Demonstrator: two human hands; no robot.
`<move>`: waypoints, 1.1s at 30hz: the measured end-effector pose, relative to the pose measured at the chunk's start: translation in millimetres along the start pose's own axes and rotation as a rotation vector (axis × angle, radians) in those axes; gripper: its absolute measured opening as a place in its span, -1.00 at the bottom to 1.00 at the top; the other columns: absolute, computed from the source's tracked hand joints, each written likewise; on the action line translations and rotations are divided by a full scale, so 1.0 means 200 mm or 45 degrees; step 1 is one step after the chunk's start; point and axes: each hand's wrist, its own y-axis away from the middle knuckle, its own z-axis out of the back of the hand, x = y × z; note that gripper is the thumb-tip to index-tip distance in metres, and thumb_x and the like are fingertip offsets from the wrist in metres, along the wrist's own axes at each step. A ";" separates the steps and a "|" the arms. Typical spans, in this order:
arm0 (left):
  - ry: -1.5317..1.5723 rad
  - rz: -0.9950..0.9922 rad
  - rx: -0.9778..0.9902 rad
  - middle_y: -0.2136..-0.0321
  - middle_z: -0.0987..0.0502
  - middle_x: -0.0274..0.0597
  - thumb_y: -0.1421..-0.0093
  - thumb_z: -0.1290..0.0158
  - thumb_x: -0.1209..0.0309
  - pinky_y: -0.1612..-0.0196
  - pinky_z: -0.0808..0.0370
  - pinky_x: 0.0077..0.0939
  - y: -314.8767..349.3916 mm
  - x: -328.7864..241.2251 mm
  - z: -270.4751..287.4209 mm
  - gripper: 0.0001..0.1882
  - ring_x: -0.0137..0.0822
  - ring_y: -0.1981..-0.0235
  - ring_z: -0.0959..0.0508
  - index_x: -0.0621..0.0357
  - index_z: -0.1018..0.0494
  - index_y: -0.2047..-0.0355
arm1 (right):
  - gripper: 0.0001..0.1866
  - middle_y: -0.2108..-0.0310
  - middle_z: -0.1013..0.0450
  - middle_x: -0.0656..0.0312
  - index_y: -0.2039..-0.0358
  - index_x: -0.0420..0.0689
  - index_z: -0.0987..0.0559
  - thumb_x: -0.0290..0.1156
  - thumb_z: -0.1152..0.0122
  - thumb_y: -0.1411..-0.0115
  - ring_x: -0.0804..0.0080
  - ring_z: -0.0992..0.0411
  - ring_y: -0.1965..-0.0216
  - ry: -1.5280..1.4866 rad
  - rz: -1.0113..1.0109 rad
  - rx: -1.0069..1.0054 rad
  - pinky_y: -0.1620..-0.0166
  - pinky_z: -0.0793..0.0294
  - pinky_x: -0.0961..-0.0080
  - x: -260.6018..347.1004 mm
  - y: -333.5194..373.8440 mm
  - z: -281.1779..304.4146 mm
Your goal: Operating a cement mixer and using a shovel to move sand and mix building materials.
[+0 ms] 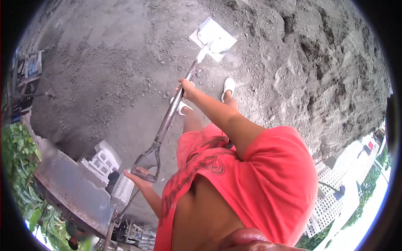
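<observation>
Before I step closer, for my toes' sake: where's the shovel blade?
In the head view, the shovel blade is near top centre, beyond the right hand and white shoes.

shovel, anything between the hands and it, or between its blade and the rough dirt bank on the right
Nothing visible: the right hand grips the shovel's shaft and the left hand holds its handle. Only loose, crumbly ground shows between blade and dirt bank; the white shoes are lower in view.

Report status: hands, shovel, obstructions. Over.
Left hand gripping shovel handle; right hand on shaft. Blade looks mostly bare. Loose stones around, nothing visibly blocking.
</observation>
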 end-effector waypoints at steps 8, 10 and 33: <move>-0.452 -0.102 0.104 0.69 -0.21 -0.36 -0.14 0.27 -0.01 0.68 -0.19 -0.56 0.45 0.28 -1.10 -0.63 -0.44 0.74 -0.23 0.03 -0.23 0.45 | -0.70 0.46 -0.22 0.16 0.16 -0.16 -0.19 -0.35 0.04 -0.13 0.31 -0.30 0.50 -0.417 -0.180 -0.163 0.40 -0.44 0.23 0.65 -0.07 0.91; -0.548 -0.168 0.348 0.69 -0.23 -0.35 -0.14 0.29 0.07 0.72 -0.18 -0.59 0.54 0.36 -1.22 -0.66 -0.45 0.73 -0.26 0.09 -0.24 0.42 | -0.66 0.44 -0.23 0.16 0.12 -0.14 -0.18 -0.35 0.03 -0.13 0.27 -0.32 0.44 -0.558 -0.221 -0.147 0.32 -0.42 0.20 0.76 -0.01 1.12; -0.287 -0.244 0.279 0.83 -0.17 -0.34 -0.04 0.33 -0.28 0.79 -0.07 -0.53 0.56 -0.21 -2.07 -0.43 -0.42 0.86 -0.13 -0.03 -0.28 0.52 | -0.80 0.77 -0.16 0.37 0.67 0.01 -0.25 -0.37 -0.09 0.05 0.48 -0.16 0.70 -0.956 0.246 0.351 0.53 -0.26 0.47 2.35 0.27 0.73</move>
